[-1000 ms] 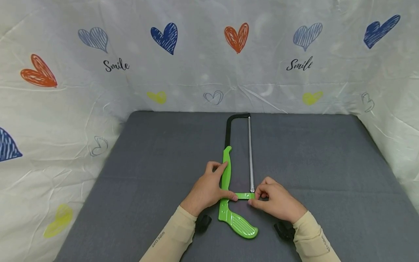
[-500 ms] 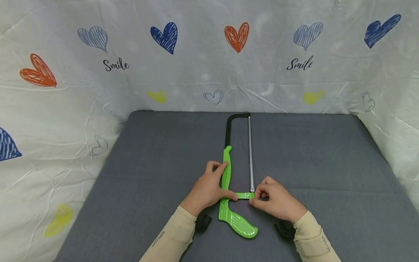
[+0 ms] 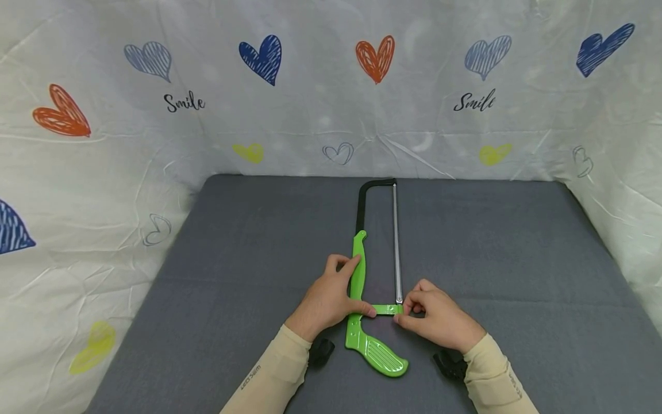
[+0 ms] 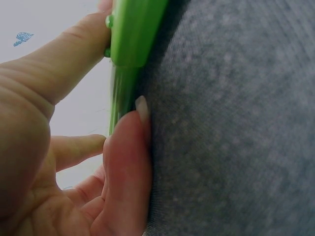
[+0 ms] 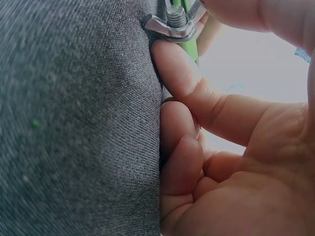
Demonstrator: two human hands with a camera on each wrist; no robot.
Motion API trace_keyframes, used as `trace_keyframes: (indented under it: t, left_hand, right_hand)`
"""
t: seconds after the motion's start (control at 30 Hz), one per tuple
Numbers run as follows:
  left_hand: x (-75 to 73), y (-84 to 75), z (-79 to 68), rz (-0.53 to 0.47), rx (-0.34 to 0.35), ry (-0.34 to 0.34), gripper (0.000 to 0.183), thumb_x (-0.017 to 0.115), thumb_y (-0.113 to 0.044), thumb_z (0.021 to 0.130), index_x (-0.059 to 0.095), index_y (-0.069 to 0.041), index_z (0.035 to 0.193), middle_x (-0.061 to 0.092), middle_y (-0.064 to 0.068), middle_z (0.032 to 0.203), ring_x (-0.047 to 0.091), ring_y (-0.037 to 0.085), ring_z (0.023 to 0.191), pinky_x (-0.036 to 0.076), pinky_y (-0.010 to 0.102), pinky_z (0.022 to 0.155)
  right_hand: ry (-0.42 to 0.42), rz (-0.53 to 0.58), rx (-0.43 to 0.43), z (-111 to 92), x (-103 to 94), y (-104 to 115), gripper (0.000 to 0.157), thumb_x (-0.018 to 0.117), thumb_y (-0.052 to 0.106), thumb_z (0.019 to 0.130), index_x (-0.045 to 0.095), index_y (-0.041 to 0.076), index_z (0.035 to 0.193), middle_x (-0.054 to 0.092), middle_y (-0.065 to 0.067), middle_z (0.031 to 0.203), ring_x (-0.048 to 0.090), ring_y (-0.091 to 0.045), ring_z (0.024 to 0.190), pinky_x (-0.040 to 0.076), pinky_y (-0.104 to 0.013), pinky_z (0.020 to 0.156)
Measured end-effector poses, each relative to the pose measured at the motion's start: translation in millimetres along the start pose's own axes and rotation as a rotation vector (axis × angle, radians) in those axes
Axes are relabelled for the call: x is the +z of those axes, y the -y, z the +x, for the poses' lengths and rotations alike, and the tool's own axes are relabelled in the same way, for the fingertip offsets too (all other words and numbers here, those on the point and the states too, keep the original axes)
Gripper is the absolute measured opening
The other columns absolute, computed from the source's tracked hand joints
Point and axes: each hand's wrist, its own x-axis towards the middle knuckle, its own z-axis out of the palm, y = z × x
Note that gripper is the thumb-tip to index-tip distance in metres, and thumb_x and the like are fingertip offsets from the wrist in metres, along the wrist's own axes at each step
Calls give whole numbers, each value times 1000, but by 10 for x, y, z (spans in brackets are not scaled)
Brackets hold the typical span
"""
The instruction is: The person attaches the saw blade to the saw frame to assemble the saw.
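Observation:
A hacksaw (image 3: 358, 284) lies flat on the table, green at its frame and handle, black at its far bow. Its thin silver blade (image 3: 396, 241) runs along the right side. My left hand (image 3: 323, 302) holds the green frame, fingers at its upper part and thumb over the crossbar. At the crossbar's right end my right hand (image 3: 442, 321) pinches with thumb and forefinger. The right wrist view shows a metal wing nut (image 5: 179, 35) on a threaded bolt between those fingertips. In the left wrist view, the green frame (image 4: 135, 37) stands between thumb and fingers.
Grey cloth covers the table (image 3: 258, 230). Behind and beside it hangs a white sheet (image 3: 310, 115) printed with hearts and the word Smile. Black devices sit at both wrists, the left one (image 3: 320, 353) and the right one (image 3: 449, 364).
Hardly anything differs. Both hands and the hacksaw keep their places; the right thumb has shifted very slightly at the crossbar's end.

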Motion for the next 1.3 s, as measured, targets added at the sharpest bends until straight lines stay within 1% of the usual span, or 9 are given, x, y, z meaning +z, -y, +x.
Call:
trace_keyframes:
  t: [0.5, 0.73, 0.97, 1.3]
  left_hand:
    - [6, 6, 10, 3, -1, 0, 118, 98, -54, 76, 37, -17, 170, 42, 10, 156, 66, 22, 96, 56, 39, 82]
    - [7, 12, 4, 1, -1, -2, 118, 97, -54, 76, 37, -16, 170, 42, 10, 156, 66, 23, 97, 56, 39, 83]
    - [7, 12, 3, -2, 1, -2, 119, 98, -54, 76, 37, -17, 170, 42, 11, 155, 65, 22, 96, 55, 38, 82]
    - [8, 10, 1, 3, 5, -5, 118, 98, -54, 76, 37, -17, 170, 42, 10, 155, 65, 22, 94, 55, 38, 81]
  right_hand:
    - [1, 8, -4, 3, 8, 0, 21, 82, 25, 95, 68, 25, 78, 54, 2, 92, 49, -5, 77, 45, -23, 71]
    - [-5, 2, -20, 3, 8, -2, 20, 81, 22, 93, 68, 25, 79, 53, 2, 91, 50, -6, 78, 44, -22, 72]
    - [7, 7, -9, 1, 0, 5, 18, 79, 21, 94, 68, 25, 80, 51, 2, 91, 50, -6, 80, 44, -22, 74]
    - [-24, -31, -30, -10, 10, 9, 17, 77, 13, 88, 68, 25, 79, 51, 4, 90, 50, -5, 81, 44, -22, 77]
